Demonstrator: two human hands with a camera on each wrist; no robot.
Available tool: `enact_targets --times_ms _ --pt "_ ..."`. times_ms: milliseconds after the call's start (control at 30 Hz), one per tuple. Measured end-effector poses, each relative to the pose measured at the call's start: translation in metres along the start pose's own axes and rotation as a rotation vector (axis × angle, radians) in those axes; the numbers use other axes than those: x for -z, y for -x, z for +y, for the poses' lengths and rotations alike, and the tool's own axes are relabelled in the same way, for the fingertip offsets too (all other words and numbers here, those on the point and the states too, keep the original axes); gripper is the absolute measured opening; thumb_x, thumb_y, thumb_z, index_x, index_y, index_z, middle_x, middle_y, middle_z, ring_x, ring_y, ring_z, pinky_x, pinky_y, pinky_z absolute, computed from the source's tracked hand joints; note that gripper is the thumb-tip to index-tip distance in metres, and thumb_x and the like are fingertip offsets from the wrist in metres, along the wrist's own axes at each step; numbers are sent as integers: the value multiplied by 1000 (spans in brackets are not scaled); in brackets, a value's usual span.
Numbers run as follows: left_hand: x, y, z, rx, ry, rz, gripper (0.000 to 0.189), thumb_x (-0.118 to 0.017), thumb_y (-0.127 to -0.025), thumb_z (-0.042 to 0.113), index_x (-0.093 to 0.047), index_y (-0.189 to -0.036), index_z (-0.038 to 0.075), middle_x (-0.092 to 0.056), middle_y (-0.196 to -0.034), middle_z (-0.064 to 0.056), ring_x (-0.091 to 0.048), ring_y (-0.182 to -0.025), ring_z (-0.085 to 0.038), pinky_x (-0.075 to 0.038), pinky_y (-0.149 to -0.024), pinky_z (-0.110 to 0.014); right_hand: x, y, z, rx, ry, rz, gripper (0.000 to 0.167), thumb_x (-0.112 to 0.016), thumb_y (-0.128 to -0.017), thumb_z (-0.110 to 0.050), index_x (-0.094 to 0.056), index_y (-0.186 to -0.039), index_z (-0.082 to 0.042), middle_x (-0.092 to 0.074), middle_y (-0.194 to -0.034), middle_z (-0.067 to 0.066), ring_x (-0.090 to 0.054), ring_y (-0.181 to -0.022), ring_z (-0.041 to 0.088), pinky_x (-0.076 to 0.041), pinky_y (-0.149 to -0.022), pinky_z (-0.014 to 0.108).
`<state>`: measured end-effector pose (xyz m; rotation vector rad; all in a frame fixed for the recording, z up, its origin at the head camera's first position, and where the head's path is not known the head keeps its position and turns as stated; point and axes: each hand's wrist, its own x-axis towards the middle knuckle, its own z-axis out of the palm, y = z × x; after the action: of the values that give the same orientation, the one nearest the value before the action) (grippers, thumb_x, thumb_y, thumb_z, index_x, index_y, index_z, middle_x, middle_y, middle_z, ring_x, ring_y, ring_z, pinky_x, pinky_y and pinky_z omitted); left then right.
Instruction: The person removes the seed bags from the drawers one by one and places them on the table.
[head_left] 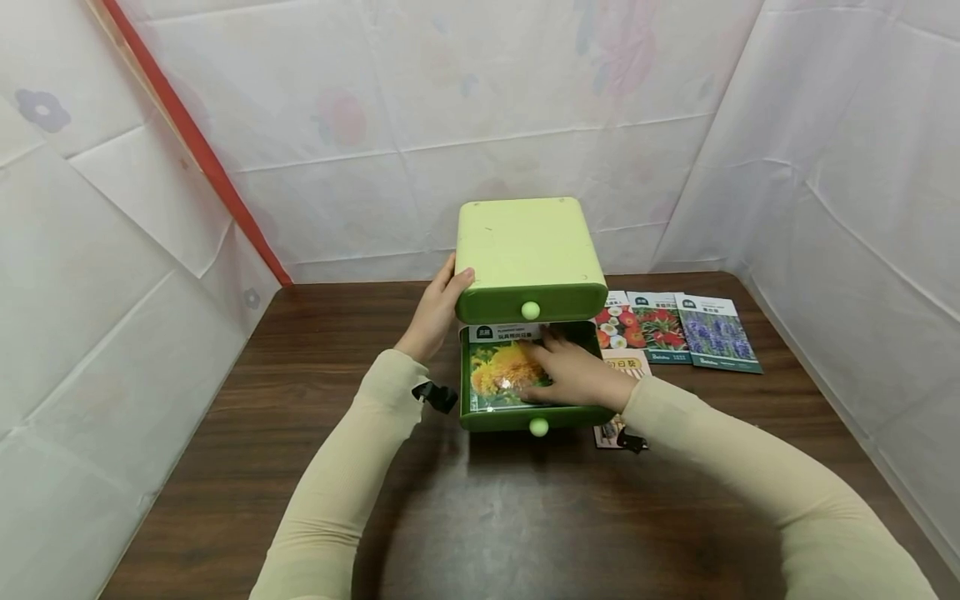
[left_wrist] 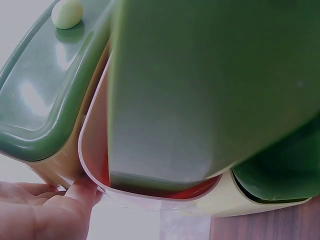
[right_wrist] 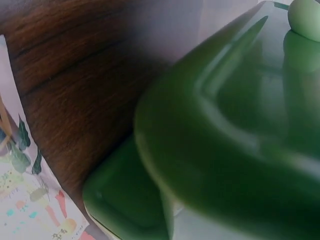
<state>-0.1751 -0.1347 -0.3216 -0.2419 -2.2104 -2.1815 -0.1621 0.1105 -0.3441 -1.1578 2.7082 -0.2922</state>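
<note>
A small drawer cabinet [head_left: 528, 242] with a pale yellow-green top and dark green drawer fronts stands on the table. Its top drawer front [head_left: 495, 307] is closed, while a lower green drawer [head_left: 495, 419] is pulled out. Inside that drawer lies a seed packet [head_left: 491, 383] with a yellow flower picture. My right hand [head_left: 573, 373] reaches into the drawer, its fingers spread over the packet's right part; the fingertips are partly hidden. My left hand [head_left: 435, 312] rests against the cabinet's left side, thumb at the top corner. The left wrist view shows its fingers [left_wrist: 55, 202] touching the side.
Right of the cabinet lie several packets: one with red and white flowers [head_left: 618, 325], one with red flowers [head_left: 660, 327], one with purple flowers [head_left: 716, 332], and a cream one [head_left: 626, 364] partly under the right wrist. A white curtain [head_left: 360, 167] surrounds the brown table [head_left: 322, 358].
</note>
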Motion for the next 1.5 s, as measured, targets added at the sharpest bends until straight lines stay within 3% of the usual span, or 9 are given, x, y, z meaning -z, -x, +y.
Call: enact_targets --times_ms 200,500,767,867,1000,1100,1333,1500 --pt "-3 9 14 14 8 -15 74 -44 -103 42 -1 -160 20 -1 -167 0 -29 -146 -23 -31 -117 -45 -1 0 -2 24 -67 0 82 -66 -92 -45 -28 -156 -10 -11 -160 29 -6 -150 43 -23 -118 57" --pt "-8 18 25 12 6 -9 73 -44 -103 40 -2 -160 22 -2 -167 0 -36 -141 -26 -32 -116 -46 -2 -1 -1 34 -173 41 82 -72 -90 -36 -31 -155 -9 -16 -160 26 -9 -150 42 -31 -114 57" --pt "-6 17 25 0 -10 -18 72 -42 -104 40 -1 -160 19 -2 -167 -2 -36 -140 -28 -34 -115 -47 3 2 -3 -27 -372 100 72 -68 -92 -26 -34 -153 -7 -35 -155 21 -45 -136 37 -46 -101 51" --pt "-6 17 25 -3 -14 -18 71 -42 -104 40 -2 -160 20 -2 -167 -2 -38 -139 -28 -34 -114 -46 4 2 -3 -67 -491 97 71 -66 -94 -24 -31 -154 -9 -34 -156 19 -61 -104 41 -50 -88 50" --pt "-7 18 26 -2 -15 -18 71 -41 -104 39 -1 -159 20 -2 -167 -2 -40 -137 -29 -35 -114 -46 4 1 -1 -172 -678 97 72 -63 -96 -25 -26 -156 -11 -29 -159 16 -60 -110 41 -52 -91 49" --pt "-7 18 27 3 -15 -13 71 -41 -104 39 -1 -160 19 -3 -167 -3 -42 -135 -29 -36 -113 -46 4 -1 -1 -242 -807 118 71 -62 -97 -23 -25 -156 -11 -27 -160 14 -38 -141 37 -44 -106 51" --pt "-1 5 9 0 -11 -7 71 -42 -104 42 -2 -159 24 -2 -167 0 -40 -136 -27 -36 -113 -46 5 -3 1 -298 -1012 120 70 -55 -99 -12 -18 -157 -5 -29 -156 24 -35 -142 38 -43 -107 50" --pt "1 0 -1 -22 0 -7 73 -43 -103 47 -2 -159 26 -3 -166 5 -39 -138 -25 -35 -113 -47 7 -4 3 -346 -1137 73 66 -52 -101 -10 -17 -155 1 -29 -154 27 -42 -136 40 -44 -108 47"
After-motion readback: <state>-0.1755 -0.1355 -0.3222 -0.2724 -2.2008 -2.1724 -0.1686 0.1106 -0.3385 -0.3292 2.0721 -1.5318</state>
